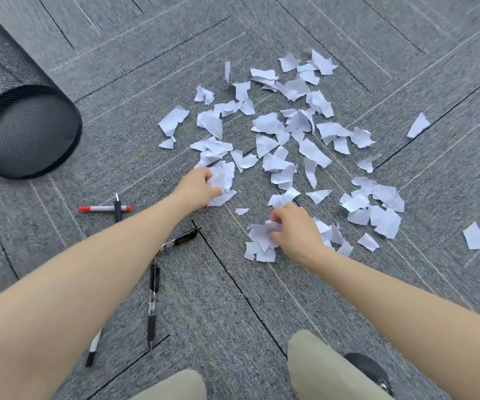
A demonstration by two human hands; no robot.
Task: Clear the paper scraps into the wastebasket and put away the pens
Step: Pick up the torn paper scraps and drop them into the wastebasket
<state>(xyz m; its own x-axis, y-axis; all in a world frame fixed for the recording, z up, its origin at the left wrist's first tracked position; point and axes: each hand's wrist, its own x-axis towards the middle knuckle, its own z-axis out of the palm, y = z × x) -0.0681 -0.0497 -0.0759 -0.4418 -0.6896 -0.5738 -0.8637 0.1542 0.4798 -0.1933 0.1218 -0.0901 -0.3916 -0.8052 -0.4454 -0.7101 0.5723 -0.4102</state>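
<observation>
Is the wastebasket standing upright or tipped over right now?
Tipped over: the wastebasket lies on its side on the carpet, one round end facing the camera.

**One head-worn view, aimed down at the floor**

A single wide-angle camera sat on the person's head and looked forward and steeply down at the grey carpet (262, 298). It was close enough that both forearms ran in from the bottom corners and the knees showed at the lower edge. Straight carpet seams bowed toward the frame edges. There was no second view to overlap with it.
</observation>
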